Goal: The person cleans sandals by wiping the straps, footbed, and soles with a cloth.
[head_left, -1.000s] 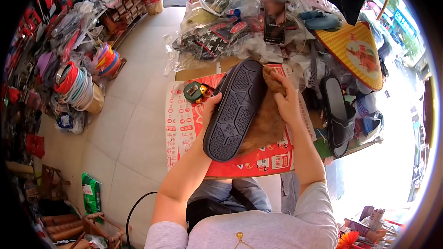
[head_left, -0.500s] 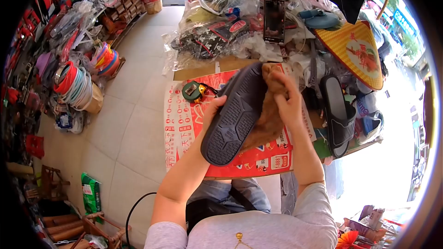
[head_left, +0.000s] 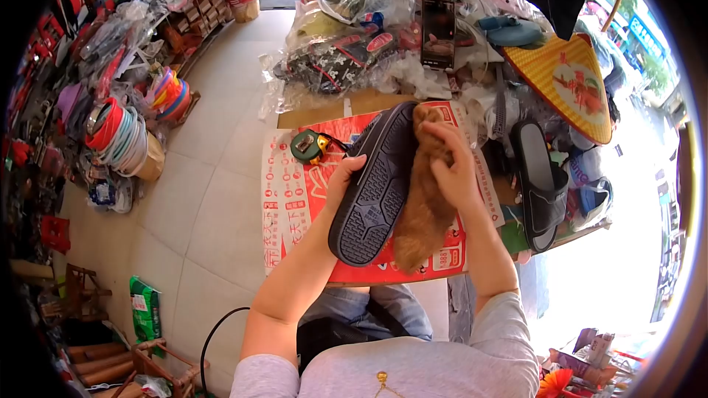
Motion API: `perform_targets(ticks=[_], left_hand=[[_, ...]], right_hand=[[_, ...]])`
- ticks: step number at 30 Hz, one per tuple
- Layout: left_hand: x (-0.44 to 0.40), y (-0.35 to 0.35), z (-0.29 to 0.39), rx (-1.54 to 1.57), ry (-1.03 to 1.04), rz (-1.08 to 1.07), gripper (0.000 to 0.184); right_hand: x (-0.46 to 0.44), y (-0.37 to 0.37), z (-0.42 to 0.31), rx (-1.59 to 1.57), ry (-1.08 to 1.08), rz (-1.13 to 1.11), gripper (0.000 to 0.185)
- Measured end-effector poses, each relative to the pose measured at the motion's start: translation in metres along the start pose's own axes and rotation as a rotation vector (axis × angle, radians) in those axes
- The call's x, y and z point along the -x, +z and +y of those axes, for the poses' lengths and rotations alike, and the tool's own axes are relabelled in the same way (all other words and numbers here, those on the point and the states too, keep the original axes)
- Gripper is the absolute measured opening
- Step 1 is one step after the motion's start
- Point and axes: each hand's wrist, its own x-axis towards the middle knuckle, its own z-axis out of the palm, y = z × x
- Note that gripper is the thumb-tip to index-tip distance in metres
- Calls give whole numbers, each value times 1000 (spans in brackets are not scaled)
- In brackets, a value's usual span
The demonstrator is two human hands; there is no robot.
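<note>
My left hand grips a dark slide sandal by its left edge, thumb on the side and the other fingers hidden behind it. The patterned sole faces me, tilted upright over the table. In my right hand is a bunched brown cloth, pinched near the sandal's toe end, with its lower part hanging along the sandal's right side. A matching slide sandal lies on the right of the table, strap to the right. Left of the held sandal sits a green and yellow tape measure.
A red and white printed sheet covers the near tabletop. Behind it are plastic-wrapped goods, a propped phone and a yellow conical hat. Stacked goods line the left side of the tiled floor.
The brown cloth has swung from behind the sandal to its right side and hangs lower. The sandal has shifted and turned slightly in my left hand.
</note>
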Motion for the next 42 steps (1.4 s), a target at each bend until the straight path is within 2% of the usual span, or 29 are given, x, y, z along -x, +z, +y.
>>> perform_targets(ticks=[2,3,5,6,7,8,9,11,12,13,15,16,18,21,23,25,27,28,29,31,33,35,37,39,42], left_hand=[[2,7,2,54,49,-12,50],[2,8,3,80,70,-16,52],[1,-8,8,71,53,-24,54],[0,-11,10,37,64,-94,55],[-1,-12,11,2,74,-163,57],[3,14,7,-12,151,8,59],[3,13,7,-8,147,9,59],[2,11,9,-28,168,11,59],[0,4,10,2,176,-14,59],[-1,-1,14,0,180,-16,59],[2,2,18,-42,165,-65,59],[2,5,18,-45,236,27,58],[4,0,23,-47,228,15,59],[2,1,22,-64,217,27,60],[0,-1,21,-51,179,-15,60],[0,1,18,-46,142,-15,61],[2,16,14,-100,224,114,61],[3,9,15,-141,201,84,61],[3,7,16,-142,205,85,61],[2,5,18,-102,193,66,63],[1,9,17,-117,203,119,64],[-1,18,16,-119,225,196,64],[-2,16,16,-132,217,221,64],[-3,1,20,-161,134,38,62],[-3,-3,18,-92,158,29,63]], right_hand=[[8,1,-11,-146,-104,-209,54],[11,2,-19,-149,-105,-212,54],[16,4,-31,-375,-179,-573,54],[16,5,-29,-377,-176,-571,54],[14,6,-27,-367,-187,-438,54],[13,6,-24,-353,-197,-306,54],[12,7,-22,-350,-193,-305,54],[9,8,-19,-102,-127,-131,53],[12,9,-25,-141,-86,-277,51],[16,13,-30,-143,-90,-279,51],[25,20,-38,-355,-177,-551,49],[31,25,-44,-397,-197,-614,47],[34,28,-46,-494,-241,-726,43],[28,21,-34,-643,-215,-711,45],[22,23,-42,-393,-227,-392,50],[27,26,-37,-427,-223,-487,48],[31,29,-44,-577,-222,-708,46],[31,28,-45,-666,-192,-812,44],[30,28,-45,-669,-194,-815,44],[29,26,-45,-761,-247,-1020,45],[28,20,-43,-759,-241,-995,44],[27,18,-46,-693,-210,-633,43],[24,21,-53,-715,-226,-696,41],[25,24,-54,-675,-303,-984,38],[18,12,-41,-661,-248,-1112,33]])
